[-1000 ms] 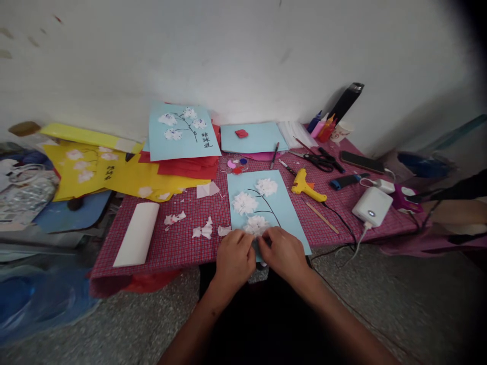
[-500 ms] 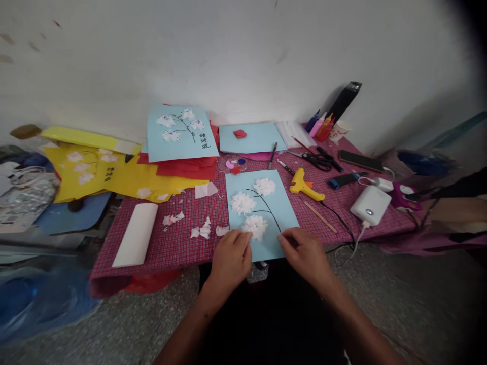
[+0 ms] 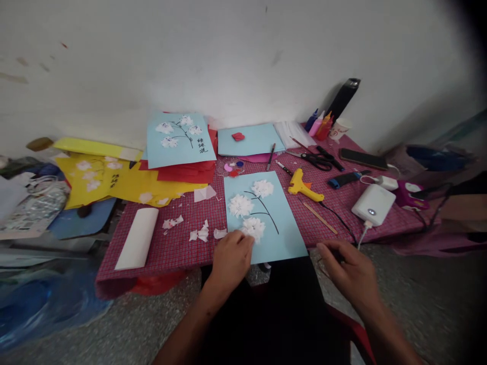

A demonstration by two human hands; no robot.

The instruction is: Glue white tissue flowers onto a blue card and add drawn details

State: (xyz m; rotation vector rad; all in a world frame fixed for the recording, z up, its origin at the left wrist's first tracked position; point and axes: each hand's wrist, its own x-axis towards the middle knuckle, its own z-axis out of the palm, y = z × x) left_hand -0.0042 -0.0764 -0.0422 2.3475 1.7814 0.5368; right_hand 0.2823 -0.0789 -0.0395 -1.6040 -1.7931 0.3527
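A light blue card [image 3: 287, 233] lies at the table's front edge, with black stems drawn on it and three white crinkled paper flowers, the lowest one [image 3: 254, 229] nearest me. My left hand [image 3: 233, 253] rests over the card's lower left corner. Its fingers are closed together at the lower left side of that flower, their tips partly hidden. Off the card to the right, my right hand [image 3: 348, 268] hovers past the table edge, fingers loosely bent and thumb apart, holding nothing. A yellow glue gun [image 3: 304, 186] and a wooden stick [image 3: 320, 218] lie right of the card.
Torn white paper scraps [image 3: 200, 231] and a folded white paper [image 3: 137, 238] lie to the left. A finished flower card [image 3: 175, 152] sits on red sheets behind. Scissors [image 3: 317, 161], a phone [image 3: 363, 158] and a white power bank [image 3: 374, 205] with cables occupy the right.
My right hand has left the lowest flower and moved right, off the card and past the table edge. My left hand has stayed at the flower. The view has shifted slightly.
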